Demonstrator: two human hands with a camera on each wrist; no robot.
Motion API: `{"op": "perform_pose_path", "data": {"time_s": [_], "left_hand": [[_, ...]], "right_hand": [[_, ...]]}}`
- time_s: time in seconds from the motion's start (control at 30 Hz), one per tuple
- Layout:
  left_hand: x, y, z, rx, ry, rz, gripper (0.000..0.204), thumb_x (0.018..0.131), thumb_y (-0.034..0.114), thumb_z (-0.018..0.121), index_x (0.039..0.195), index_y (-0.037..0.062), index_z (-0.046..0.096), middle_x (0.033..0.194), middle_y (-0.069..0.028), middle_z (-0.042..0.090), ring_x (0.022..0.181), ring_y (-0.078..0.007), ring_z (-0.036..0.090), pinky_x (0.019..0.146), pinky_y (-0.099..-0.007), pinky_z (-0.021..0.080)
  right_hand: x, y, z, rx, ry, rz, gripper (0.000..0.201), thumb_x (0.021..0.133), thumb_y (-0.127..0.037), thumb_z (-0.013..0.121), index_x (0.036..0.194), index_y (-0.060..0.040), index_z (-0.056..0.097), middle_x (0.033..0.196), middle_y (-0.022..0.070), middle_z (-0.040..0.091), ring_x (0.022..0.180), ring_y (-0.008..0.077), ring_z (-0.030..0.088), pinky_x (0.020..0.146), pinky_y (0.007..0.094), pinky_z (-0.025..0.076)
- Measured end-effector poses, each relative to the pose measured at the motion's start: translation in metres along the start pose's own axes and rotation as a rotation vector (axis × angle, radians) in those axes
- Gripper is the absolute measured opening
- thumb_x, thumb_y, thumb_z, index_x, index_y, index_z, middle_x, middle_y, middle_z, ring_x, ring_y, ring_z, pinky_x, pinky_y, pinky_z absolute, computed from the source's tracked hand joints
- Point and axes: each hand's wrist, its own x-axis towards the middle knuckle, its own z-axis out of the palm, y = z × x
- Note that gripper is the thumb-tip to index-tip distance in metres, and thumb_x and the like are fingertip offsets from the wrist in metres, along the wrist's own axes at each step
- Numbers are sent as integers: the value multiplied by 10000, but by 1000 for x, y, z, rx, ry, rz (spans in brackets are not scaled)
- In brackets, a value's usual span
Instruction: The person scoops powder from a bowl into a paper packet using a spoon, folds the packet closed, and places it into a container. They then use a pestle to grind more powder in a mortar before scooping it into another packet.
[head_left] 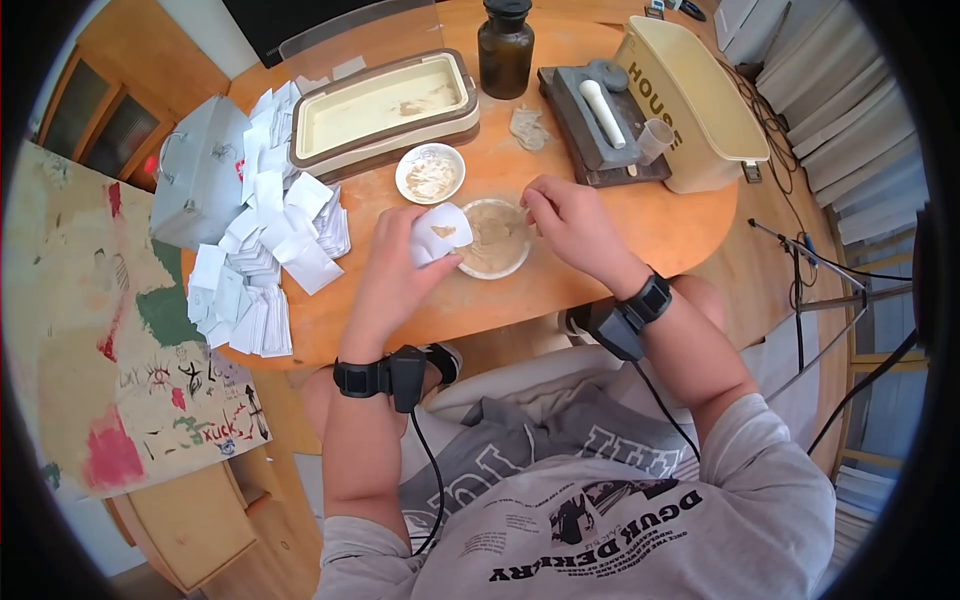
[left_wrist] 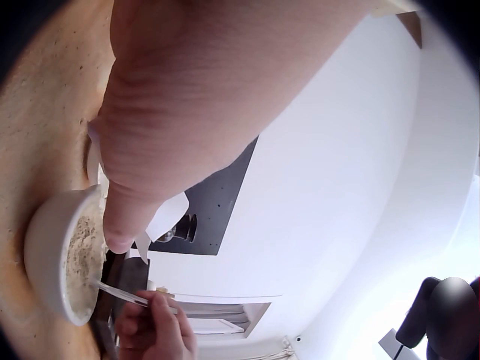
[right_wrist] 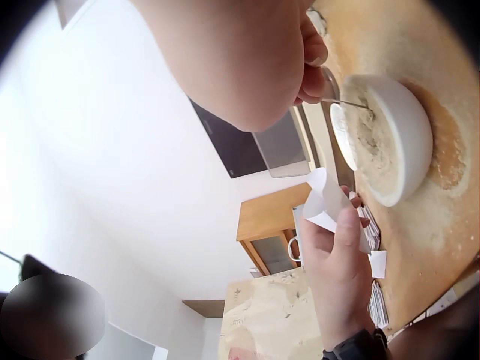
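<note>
My left hand holds a creased white paper, bent up at the sides, with a little tan powder on it. The paper is beside the left rim of a white bowl filled with tan powder. From the other side my right hand reaches over the bowl and pinches a slim utensil by its handle. In both wrist views the utensil's far end dips into the powder, which hides its tip. Behind the paper stands a smaller white bowl with pale powder inside.
Stacks of folded white papers lie at the left by a silver case. Farther back are a cream tray, a dark jar, a white pestle on a grey slab, a small clear cup and a cream bin.
</note>
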Motion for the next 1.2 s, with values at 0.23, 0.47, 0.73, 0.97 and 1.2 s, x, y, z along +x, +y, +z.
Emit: {"op": "perform_pose_path", "data": {"time_s": [0.23,0.47,0.73,0.97,1.2], "left_hand": [[-1,-1,1,12,-33,9,566,765,199,832,1216,29,536,1167,-148,564,1098,-326,561,961,-397,453],[-2,-2,-2,-7,-45,35,573,777,200,822,1230,16,524,1188,-159,550,1109,-325,557,971,-396,451],[-1,1,4,-15,-65,66,587,771,186,824,1241,11,520,1186,-158,546,1122,-318,551,987,-391,447],[-3,-4,11,-53,-36,36,565,784,165,821,1230,15,506,1180,-141,548,1122,-278,564,977,-377,460],[3,-17,17,-600,280,-62,604,864,63,764,1324,37,373,1224,-103,537,1147,-185,553,975,-332,477]], "right_hand": [[-3,15,13,467,-76,416,240,1019,-161,498,930,0,653,749,39,649,646,96,589,614,244,486],[3,14,1,703,19,485,212,996,-132,505,928,2,655,763,49,658,627,90,573,594,236,476],[11,-19,-1,617,53,360,205,1001,-144,529,958,4,663,776,70,669,668,116,620,609,266,500],[-11,-45,-14,195,145,-173,105,955,-66,602,976,16,663,822,153,675,733,294,676,676,358,530],[-4,-24,-20,-18,89,-88,151,965,-109,572,923,19,639,794,205,638,739,393,629,666,410,515]]}}
